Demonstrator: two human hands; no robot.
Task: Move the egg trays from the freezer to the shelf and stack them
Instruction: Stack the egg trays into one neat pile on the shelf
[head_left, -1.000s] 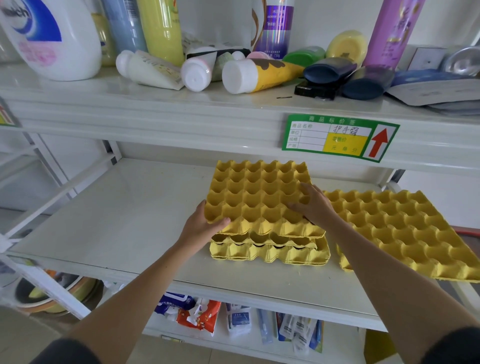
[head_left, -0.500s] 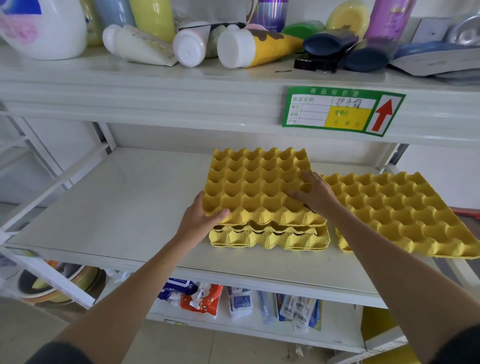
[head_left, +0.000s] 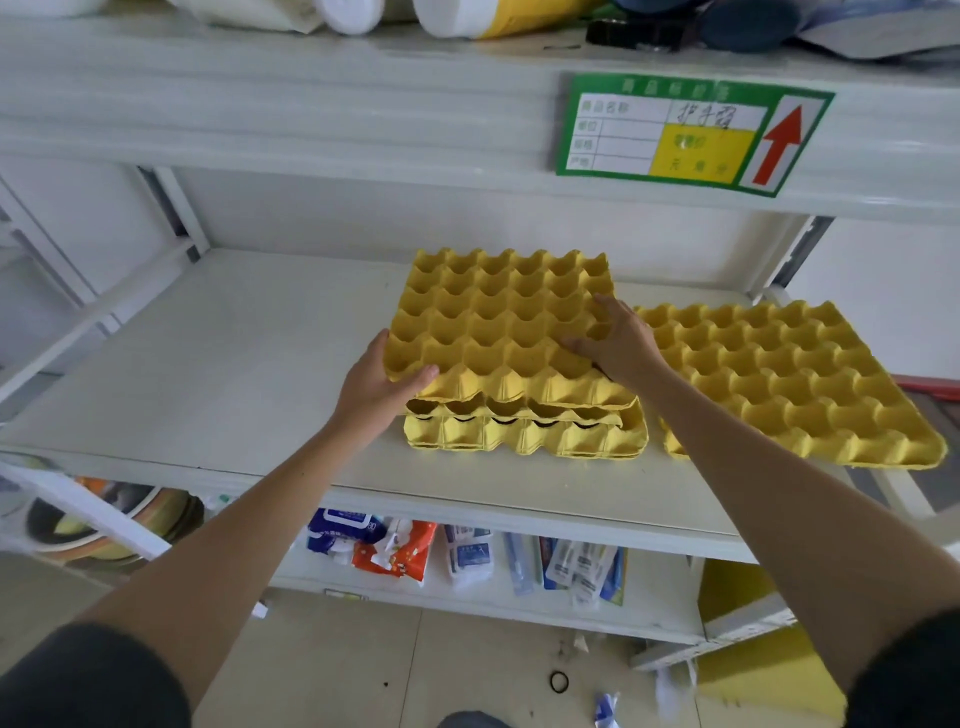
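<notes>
Soft, even daylight fills the scene, bright but without hard glare. The white shelf looks a little washed out. Faint shadows sit under the yellow trays and beneath the upper shelf edge. The wide lens bends straight lines near the borders, and the left side and top smear into blur. The price label is slightly soft, its writing hard to read. The floor below is dimmer.

Green price label, packets below
</notes>
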